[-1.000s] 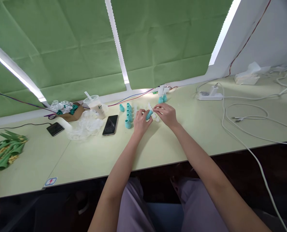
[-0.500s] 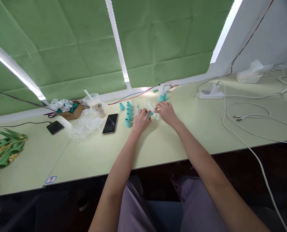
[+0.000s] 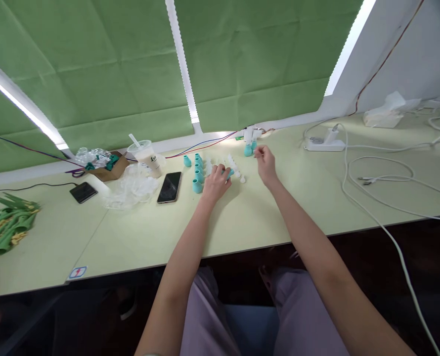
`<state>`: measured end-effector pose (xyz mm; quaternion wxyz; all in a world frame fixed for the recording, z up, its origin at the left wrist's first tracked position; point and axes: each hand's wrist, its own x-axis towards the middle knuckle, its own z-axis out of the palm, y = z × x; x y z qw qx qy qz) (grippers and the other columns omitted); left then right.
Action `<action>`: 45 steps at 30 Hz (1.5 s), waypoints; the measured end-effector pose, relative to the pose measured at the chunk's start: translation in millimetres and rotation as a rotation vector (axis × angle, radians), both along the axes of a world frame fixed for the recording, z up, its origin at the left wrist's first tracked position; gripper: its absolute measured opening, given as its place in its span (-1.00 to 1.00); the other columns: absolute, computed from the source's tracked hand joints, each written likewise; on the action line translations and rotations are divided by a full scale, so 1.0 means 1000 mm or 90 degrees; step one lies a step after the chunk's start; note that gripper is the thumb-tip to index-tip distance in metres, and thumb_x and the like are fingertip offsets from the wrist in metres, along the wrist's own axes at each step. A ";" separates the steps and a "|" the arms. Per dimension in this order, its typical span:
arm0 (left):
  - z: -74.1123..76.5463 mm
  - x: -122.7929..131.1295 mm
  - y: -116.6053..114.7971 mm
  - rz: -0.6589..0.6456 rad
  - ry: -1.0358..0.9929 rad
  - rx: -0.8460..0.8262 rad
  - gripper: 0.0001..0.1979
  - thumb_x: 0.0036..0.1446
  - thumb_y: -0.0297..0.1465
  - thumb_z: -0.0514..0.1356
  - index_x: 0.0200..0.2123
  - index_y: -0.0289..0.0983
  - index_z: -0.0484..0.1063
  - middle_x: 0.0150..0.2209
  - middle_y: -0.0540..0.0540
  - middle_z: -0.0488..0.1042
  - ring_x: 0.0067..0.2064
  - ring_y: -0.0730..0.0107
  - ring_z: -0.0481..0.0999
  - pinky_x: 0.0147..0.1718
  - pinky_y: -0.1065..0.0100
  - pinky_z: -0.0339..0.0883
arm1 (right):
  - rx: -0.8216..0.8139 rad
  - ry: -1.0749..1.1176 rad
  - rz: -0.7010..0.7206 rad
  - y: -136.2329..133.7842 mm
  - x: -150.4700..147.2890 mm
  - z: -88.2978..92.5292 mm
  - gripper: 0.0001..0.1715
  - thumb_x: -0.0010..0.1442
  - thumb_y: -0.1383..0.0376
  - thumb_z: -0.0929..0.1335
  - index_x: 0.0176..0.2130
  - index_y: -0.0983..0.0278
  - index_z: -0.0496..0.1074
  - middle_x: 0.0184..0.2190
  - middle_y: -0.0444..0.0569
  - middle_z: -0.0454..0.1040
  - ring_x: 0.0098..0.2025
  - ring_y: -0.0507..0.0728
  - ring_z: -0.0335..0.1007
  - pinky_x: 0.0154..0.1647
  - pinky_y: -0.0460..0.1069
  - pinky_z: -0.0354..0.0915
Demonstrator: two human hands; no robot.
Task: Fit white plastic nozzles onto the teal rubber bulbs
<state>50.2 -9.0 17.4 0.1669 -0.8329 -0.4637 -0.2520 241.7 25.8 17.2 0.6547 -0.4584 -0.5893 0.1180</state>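
Note:
My left hand [image 3: 216,180] is closed around a small teal cap [image 3: 229,173] on the pale green table [image 3: 249,212]. Left of that hand stand several teal caps [image 3: 197,174] in a row. Small white pieces [image 3: 235,167] lie in a line between my hands. My right hand [image 3: 266,160] is raised farther back, fingers pinched together near two teal-and-white bottles [image 3: 249,143] at the back edge; what the pinch holds is too small to name.
A black phone [image 3: 169,187], crumpled clear plastic [image 3: 133,190], a lidded drink cup [image 3: 144,158] and a cardboard box [image 3: 110,170] lie left. A second phone [image 3: 83,192] and green plastic parts [image 3: 5,230] are far left. A power strip [image 3: 324,143] and white cables [image 3: 375,193] cross the right side.
My right hand left the teal cap and moved back and right toward the two bottles. My left hand stays put, still gripping the cap.

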 end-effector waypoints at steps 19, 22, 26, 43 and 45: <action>0.028 -0.049 0.017 0.232 -0.729 0.068 -0.70 0.05 -0.28 0.15 -0.13 -0.20 0.47 -0.19 -0.06 0.43 -0.22 0.41 0.42 -0.19 0.41 0.27 | -0.101 -0.338 0.028 -0.004 -0.027 -0.004 -0.77 0.14 0.18 0.33 -0.35 0.18 0.57 -0.37 -0.09 0.58 -0.43 0.07 0.40 -0.31 -0.01 0.24; 0.026 -0.051 0.020 0.235 -0.736 0.062 -0.70 0.05 -0.27 0.15 -0.13 -0.20 0.47 -0.19 -0.06 0.43 -0.23 0.41 0.42 -0.21 0.40 0.27 | -0.113 -0.482 0.024 0.007 -0.036 0.002 -0.77 0.16 0.20 0.32 -0.36 0.17 0.57 -0.39 -0.10 0.57 -0.40 0.07 0.39 -0.37 -0.02 0.16; 0.026 -0.052 0.020 0.232 -0.748 0.056 -0.69 0.06 -0.26 0.15 -0.13 -0.20 0.47 -0.18 -0.07 0.42 -0.22 0.40 0.42 -0.21 0.40 0.26 | -0.110 -0.654 0.011 0.025 -0.051 0.013 -0.82 0.14 0.24 0.35 -0.38 0.21 0.57 -0.35 -0.03 0.55 -0.28 0.12 0.35 -0.34 -0.01 0.09; 0.025 -0.053 0.021 0.243 -0.741 0.038 -0.72 0.06 -0.28 0.15 -0.14 -0.18 0.46 -0.18 -0.06 0.43 -0.20 0.39 0.43 -0.18 0.38 0.26 | -0.156 -0.780 -0.016 0.059 -0.087 -0.012 -0.72 0.09 0.43 0.27 -0.37 0.22 0.57 -0.33 0.04 0.53 -0.23 0.15 0.29 -0.15 0.08 -0.05; 0.026 -0.052 0.020 0.236 -0.734 0.036 -0.72 0.06 -0.28 0.15 -0.14 -0.18 0.46 -0.18 -0.06 0.43 -0.19 0.38 0.43 -0.17 0.38 0.26 | -0.149 -0.778 -0.014 0.059 -0.086 -0.013 -0.70 0.09 0.43 0.26 -0.36 0.22 0.57 -0.32 0.03 0.53 -0.23 0.15 0.29 -0.15 0.08 -0.06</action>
